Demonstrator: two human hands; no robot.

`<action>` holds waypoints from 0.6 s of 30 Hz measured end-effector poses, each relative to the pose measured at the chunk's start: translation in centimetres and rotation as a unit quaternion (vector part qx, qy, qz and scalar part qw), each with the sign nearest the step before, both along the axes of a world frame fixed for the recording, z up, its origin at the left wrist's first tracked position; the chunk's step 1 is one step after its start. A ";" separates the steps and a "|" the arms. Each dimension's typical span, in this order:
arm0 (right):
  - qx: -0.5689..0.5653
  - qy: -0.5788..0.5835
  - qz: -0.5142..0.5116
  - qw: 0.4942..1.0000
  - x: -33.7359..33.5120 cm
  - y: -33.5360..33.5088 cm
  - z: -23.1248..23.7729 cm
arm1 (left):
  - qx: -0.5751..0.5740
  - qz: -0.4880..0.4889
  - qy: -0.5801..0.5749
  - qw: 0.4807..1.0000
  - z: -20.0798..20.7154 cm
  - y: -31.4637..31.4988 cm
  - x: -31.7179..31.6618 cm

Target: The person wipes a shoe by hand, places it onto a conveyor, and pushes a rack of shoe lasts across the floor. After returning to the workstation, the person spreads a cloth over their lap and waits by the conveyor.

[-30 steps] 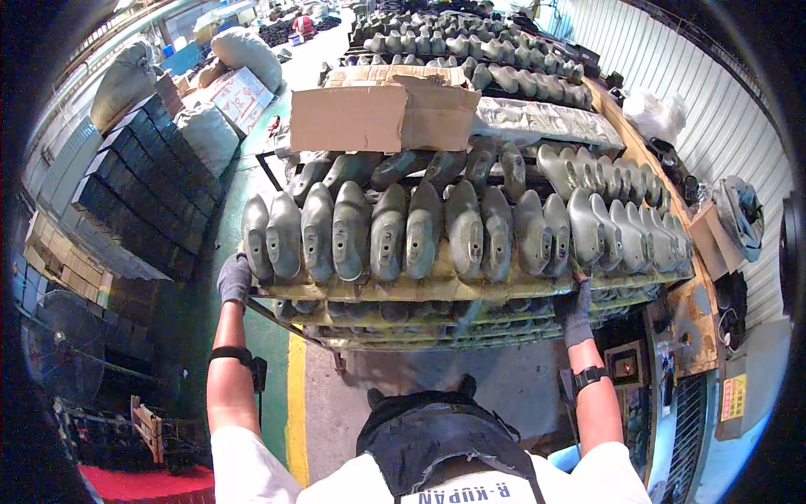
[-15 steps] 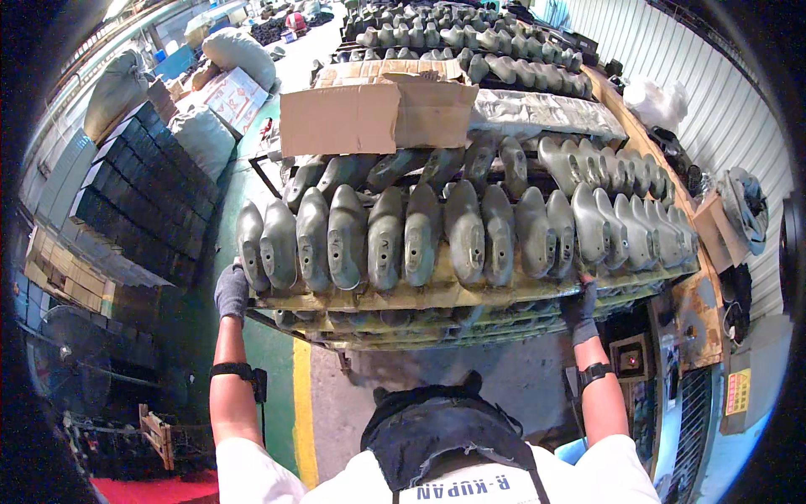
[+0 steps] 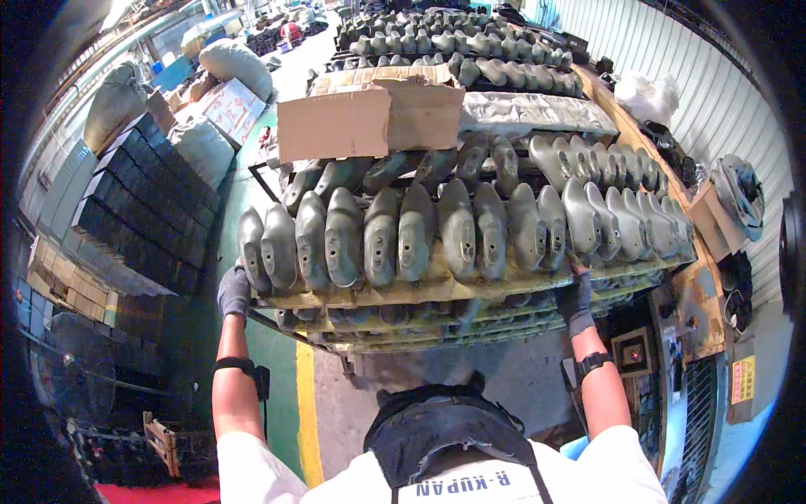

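Note:
A multi-tiered rack stands in front of me, with rows of grey-green shoe lasts on its top. They stand side by side, and those along the front show small holes. My left hand, in a dark grey glove, is closed around the rack's near left corner. Farther right, my right hand, also gloved, grips the front edge just below the lasts. Its fingertips are partly hidden against the board. More lasts show on the lower tiers beneath the front edge.
Cardboard lies across the rack's far part, and more racks of lasts stretch beyond. Dark stacked boxes and sacks stand left. A wooden ledge runs close along the right, beside a corrugated wall.
The view has shifted slightly, with the rack's right part appearing a little farther left. Both hands keep their hold on the rack's front edge.

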State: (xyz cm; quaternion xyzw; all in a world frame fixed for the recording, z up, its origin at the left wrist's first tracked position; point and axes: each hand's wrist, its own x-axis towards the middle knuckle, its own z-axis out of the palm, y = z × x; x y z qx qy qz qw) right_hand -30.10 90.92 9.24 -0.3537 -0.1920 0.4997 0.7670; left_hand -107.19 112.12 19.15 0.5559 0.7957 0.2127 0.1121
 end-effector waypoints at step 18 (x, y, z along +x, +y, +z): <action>-0.045 0.068 -0.017 0.997 -0.2 0.6 -0.6 | -0.021 -0.003 0.003 1.000 0.9 -0.9 0.9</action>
